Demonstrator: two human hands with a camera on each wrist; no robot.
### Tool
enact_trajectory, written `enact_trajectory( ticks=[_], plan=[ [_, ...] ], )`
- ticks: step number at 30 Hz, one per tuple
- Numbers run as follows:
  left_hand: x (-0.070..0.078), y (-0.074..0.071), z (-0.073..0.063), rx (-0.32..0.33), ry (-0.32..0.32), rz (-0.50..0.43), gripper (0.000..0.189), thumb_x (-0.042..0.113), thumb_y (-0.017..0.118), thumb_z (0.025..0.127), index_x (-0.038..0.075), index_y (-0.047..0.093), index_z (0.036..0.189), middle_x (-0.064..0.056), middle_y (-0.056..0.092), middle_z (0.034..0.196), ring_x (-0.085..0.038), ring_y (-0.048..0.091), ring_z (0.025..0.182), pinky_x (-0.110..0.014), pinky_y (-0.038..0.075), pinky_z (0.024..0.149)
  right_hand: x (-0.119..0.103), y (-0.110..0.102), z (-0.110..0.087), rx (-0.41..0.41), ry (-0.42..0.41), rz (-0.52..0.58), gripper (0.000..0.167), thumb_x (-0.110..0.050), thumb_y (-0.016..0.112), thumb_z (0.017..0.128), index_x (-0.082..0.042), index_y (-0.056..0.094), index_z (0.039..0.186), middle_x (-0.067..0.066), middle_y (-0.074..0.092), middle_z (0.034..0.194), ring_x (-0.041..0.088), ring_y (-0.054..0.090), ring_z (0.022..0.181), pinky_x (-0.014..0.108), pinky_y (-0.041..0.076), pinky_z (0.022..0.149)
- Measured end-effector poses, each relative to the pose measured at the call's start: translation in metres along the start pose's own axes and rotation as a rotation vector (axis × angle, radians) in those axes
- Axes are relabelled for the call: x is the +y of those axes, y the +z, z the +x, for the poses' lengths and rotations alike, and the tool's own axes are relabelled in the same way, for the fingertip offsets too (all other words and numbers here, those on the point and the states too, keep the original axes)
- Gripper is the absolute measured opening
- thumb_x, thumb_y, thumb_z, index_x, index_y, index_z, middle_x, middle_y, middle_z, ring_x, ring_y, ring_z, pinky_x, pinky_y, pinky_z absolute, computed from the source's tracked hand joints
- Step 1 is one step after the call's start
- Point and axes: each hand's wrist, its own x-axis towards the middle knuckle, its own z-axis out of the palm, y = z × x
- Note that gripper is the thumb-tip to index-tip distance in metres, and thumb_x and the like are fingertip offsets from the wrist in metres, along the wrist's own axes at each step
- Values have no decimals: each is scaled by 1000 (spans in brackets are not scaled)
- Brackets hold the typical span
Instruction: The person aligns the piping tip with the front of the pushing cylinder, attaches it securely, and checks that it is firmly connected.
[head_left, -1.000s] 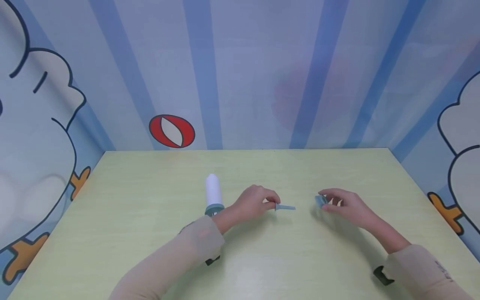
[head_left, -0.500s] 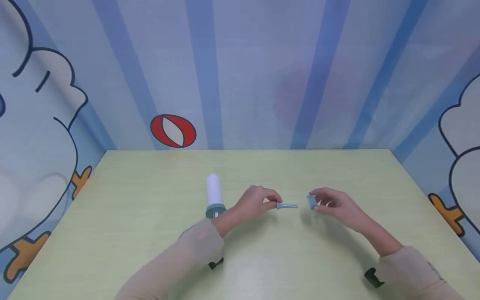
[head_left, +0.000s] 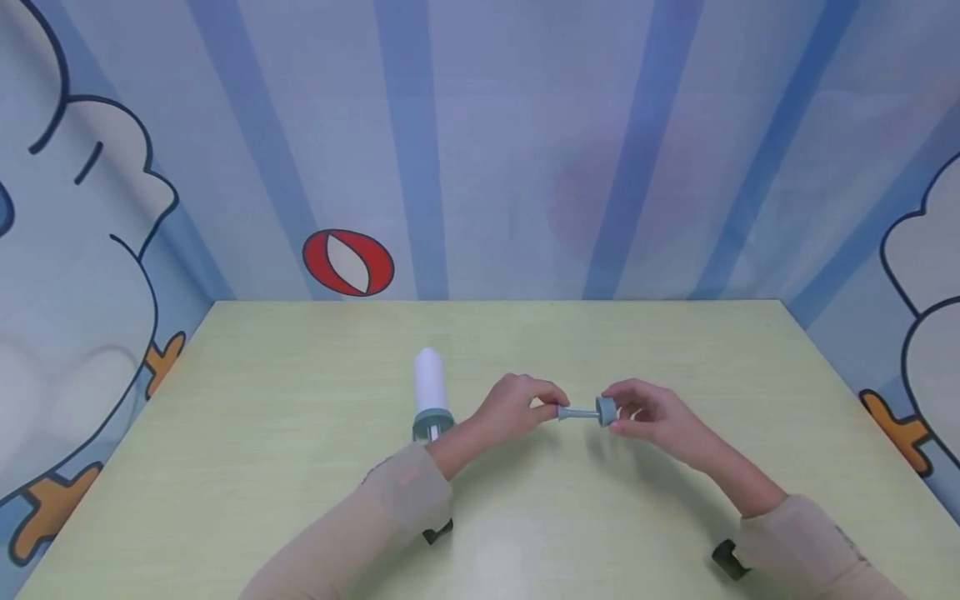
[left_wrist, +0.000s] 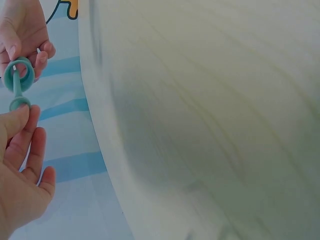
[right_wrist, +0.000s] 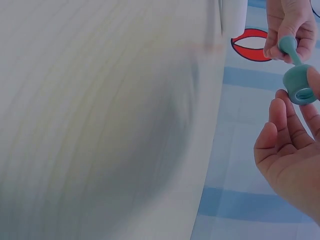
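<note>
Left hand [head_left: 516, 406] pinches teal stem [head_left: 581, 413].

Soft, fairly even light fills the head view, seemingly from overhead, with a pale glare on the table [head_left: 300, 375] near 6 o'clock. Faint, soft-edged shadows lie below the left hand [head_left: 513, 408] and toward 7 o'clock from the right hand [head_left: 656, 417]. A pinkish haze tints the wall [head_left: 517, 125] toward 2 o'clock. Both wrist views look dimmer and greyer, a broad blurred shadow crossing the table, its edge bowed by distortion.
</note>
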Motion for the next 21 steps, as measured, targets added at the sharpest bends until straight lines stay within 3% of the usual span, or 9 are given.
enact_trajectory(
  ticks=[7, 18, 21],
  plan=[
    [2, 1, 0, -6, -8, -15, 14, 17, 62, 82, 12, 69, 93, 4, 69, 86, -6, 61, 82, -20, 43, 77, -2, 6, 2, -22, -27, 23, 33, -6, 62, 80, 4, 52, 109, -1, 56, 88, 7, 53, 72, 24, 46, 62],
    [5, 3, -1, -13, -24, -2, 14, 20, 61, 82, 15, 69, 92, 5, 69, 86, -6, 62, 85, -21, 43, 79, -7, 14, 6, -50, -3, 23, 32, -10, 62, 81, 2, 52, 109, 8, 58, 93, 9, 55, 77, 25, 46, 66],
    [6, 3, -1, -12, -21, -10, 14, 21, 61, 82, 16, 69, 91, 5, 69, 86, -6, 62, 85, -20, 43, 78, -5, 15, 6, -56, -15, 31, 31, -11, 63, 80, 1, 52, 108, 5, 59, 92, 9, 57, 78, 26, 46, 66]
  ],
)
